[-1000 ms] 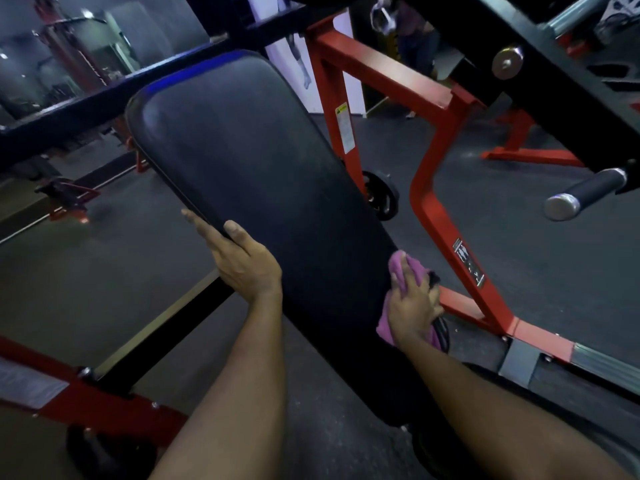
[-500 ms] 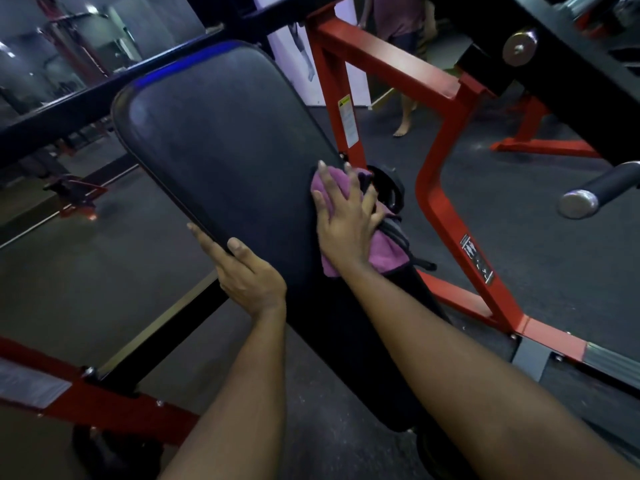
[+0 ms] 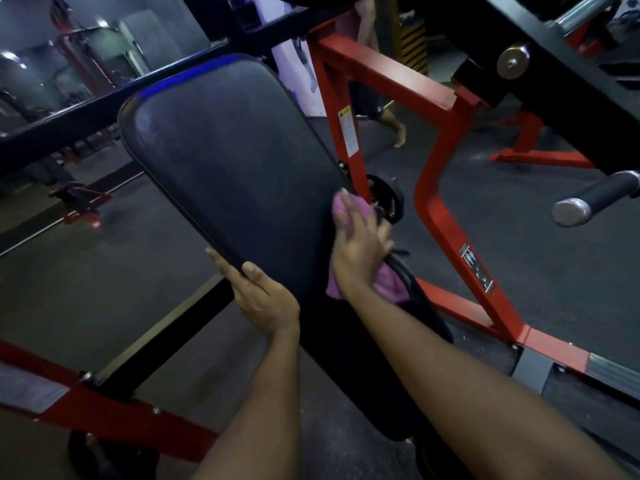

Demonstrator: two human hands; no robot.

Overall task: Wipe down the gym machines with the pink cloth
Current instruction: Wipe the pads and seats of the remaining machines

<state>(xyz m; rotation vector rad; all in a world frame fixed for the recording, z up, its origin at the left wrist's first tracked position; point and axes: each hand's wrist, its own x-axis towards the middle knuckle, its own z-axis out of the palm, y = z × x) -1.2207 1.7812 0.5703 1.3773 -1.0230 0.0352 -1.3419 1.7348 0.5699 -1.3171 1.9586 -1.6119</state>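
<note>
A large black padded backrest (image 3: 235, 161) of a red-framed gym machine (image 3: 434, 216) tilts across the middle of the view. My right hand (image 3: 360, 247) presses the pink cloth (image 3: 389, 285) flat against the pad's right edge, fingers stretched over it. Cloth shows above my fingertips and below my wrist. My left hand (image 3: 263, 294) rests on the pad's lower left edge, thumb on the face and fingers straight along the rim.
A black handle with a chrome end cap (image 3: 588, 202) juts in from the right. A small black weight plate (image 3: 386, 194) sits behind the pad. Someone's bare legs (image 3: 391, 121) are at the back. A black crossbar (image 3: 104, 109) runs along the left above dark floor.
My right hand swept the pink cloth up the pad's right side from its lower edge, then back a little toward the rim. My left hand stayed on the left edge.
</note>
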